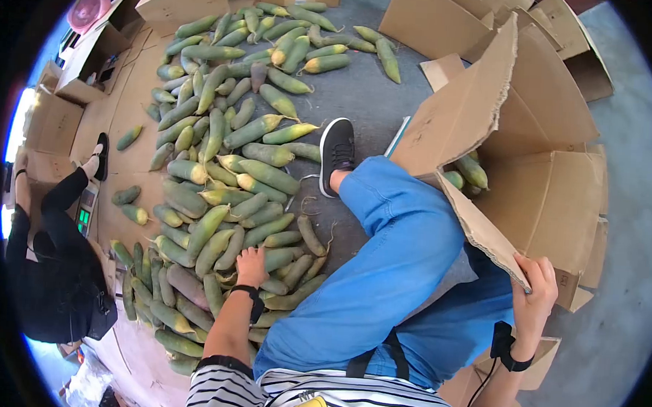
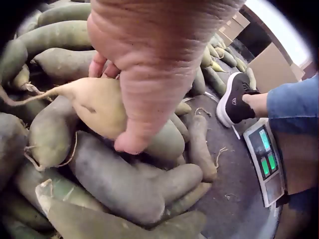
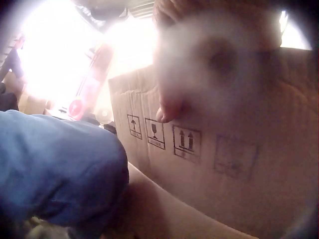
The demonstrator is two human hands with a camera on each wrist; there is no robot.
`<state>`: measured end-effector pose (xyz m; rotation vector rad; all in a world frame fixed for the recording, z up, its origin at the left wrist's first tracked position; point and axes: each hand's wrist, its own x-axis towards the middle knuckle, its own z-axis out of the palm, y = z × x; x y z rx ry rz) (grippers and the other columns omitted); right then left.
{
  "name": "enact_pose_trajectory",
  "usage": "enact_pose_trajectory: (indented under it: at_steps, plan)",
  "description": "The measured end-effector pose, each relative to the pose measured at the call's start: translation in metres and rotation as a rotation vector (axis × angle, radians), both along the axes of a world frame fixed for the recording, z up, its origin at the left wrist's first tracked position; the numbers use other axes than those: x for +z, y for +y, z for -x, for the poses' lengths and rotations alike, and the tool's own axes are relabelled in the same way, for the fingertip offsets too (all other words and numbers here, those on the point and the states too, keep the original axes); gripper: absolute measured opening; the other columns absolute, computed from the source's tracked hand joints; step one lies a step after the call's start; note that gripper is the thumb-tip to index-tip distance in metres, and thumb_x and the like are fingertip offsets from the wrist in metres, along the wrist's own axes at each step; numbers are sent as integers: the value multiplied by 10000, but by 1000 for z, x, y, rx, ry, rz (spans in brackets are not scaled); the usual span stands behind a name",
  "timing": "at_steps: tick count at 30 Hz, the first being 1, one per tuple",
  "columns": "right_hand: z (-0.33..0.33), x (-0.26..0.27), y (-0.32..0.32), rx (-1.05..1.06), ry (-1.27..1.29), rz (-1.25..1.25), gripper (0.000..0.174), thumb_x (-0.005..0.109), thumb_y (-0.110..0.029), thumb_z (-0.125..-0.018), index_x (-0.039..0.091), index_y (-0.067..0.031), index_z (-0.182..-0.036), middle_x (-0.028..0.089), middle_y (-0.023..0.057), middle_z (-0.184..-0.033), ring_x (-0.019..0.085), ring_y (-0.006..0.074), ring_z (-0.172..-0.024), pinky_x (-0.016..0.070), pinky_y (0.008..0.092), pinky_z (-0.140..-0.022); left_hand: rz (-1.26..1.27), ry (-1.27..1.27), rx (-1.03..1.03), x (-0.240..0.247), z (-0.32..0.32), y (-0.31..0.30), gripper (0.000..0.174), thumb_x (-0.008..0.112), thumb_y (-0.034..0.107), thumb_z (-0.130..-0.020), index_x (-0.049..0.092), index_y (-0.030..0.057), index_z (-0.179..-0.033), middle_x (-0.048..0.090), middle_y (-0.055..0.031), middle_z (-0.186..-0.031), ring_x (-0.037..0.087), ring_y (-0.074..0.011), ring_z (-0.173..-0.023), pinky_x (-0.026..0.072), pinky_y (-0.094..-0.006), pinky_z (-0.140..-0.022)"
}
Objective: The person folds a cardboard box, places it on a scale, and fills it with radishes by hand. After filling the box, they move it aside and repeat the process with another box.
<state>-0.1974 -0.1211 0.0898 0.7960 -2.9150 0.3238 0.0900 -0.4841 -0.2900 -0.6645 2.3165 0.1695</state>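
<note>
My left hand (image 1: 251, 267) is on the pile of green radishes (image 1: 201, 231). In the left wrist view its fingers and thumb grip a radish with a pale yellow tip (image 2: 97, 107); part of that radish lies hidden under the hand (image 2: 149, 64). My right hand (image 1: 537, 289) holds the edge of a flap of the open cardboard box (image 1: 523, 197), thumb on one side. Some radishes (image 1: 473, 170) lie inside that box. In the right wrist view the blurred hand (image 3: 214, 59) grips cardboard with printed symbols (image 3: 187, 142).
A digital scale (image 2: 265, 162) with green digits stands near my shoe (image 1: 337, 157). Another person in black (image 1: 57, 286) sits at the left beside a scale (image 1: 86, 209). More cardboard boxes (image 1: 436, 23) stand at the top and right. A pink fan (image 1: 89, 8) is at the upper left.
</note>
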Motion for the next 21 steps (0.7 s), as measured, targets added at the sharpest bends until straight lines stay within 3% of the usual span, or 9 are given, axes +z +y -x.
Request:
enact_pose_trajectory:
  at_steps: [1,3,5,7,9,11,16,19,21]
  plan:
    - [0,-1,0,13,8,17,273,669,22,-687,680,-12,-957,575,118,-819,576,289,-812,468,365,-723,1,6,-12,6,-5,3,764,826,312,-624,511,111,-1290,546,-139,-1209,549,-300,-1126,471,-437,-919]
    - [1,-3,0,-10,30,17,277,676,15,-669,686,-26,-943,586,116,-821,584,295,-823,476,368,-728,-209,176,309,22,-10,13,710,813,332,-615,568,58,-1223,586,-171,-1180,581,-335,-1102,485,-423,-932]
    - [1,-3,4,40,64,10,295,674,17,-650,689,-50,-937,589,108,-824,591,297,-827,485,374,-723,-386,210,542,1,-28,9,677,814,378,-603,617,12,-1137,639,-191,-1098,625,-337,-1033,494,-392,-914]
    - [0,-2,6,55,63,12,314,670,17,-636,690,-76,-935,590,96,-830,595,293,-821,494,382,-715,-608,372,771,48,-14,13,595,813,343,-645,631,-11,-1087,670,-164,-1023,644,-275,-951,493,-364,-877]
    - [1,-4,8,51,85,25,321,670,15,-632,689,-80,-938,589,88,-831,592,289,-814,494,383,-707,-770,682,899,41,-16,8,499,792,243,-704,616,-15,-1094,652,-102,-1006,613,-195,-923,483,-324,-853]
    - [-1,-6,11,71,96,46,328,671,13,-629,688,-85,-941,587,80,-831,589,285,-806,493,385,-698,-734,847,826,104,25,0,462,748,133,-744,588,-25,-1147,630,-84,-1025,590,-173,-941,475,-319,-865]
    - [-3,-5,11,71,94,35,314,676,9,-623,685,-85,-923,589,69,-831,585,281,-798,489,379,-677,-723,1412,467,296,149,26,694,754,101,-678,480,-13,-1306,549,-114,-1205,549,-224,-1081,433,-365,-958]
    - [-3,-6,10,81,98,56,310,679,8,-626,684,-81,-923,582,75,-828,585,283,-806,487,386,-686,-429,1686,-199,378,214,63,778,821,149,-616,513,13,-1318,573,-152,-1230,537,-317,-1121,419,-428,-976]
    - [-5,-7,11,103,92,77,308,681,9,-627,684,-77,-923,578,80,-826,585,287,-813,485,392,-693,-475,1766,-413,406,253,94,805,848,169,-625,505,14,-1336,572,-177,-1249,524,-331,-1150,433,-421,-972]
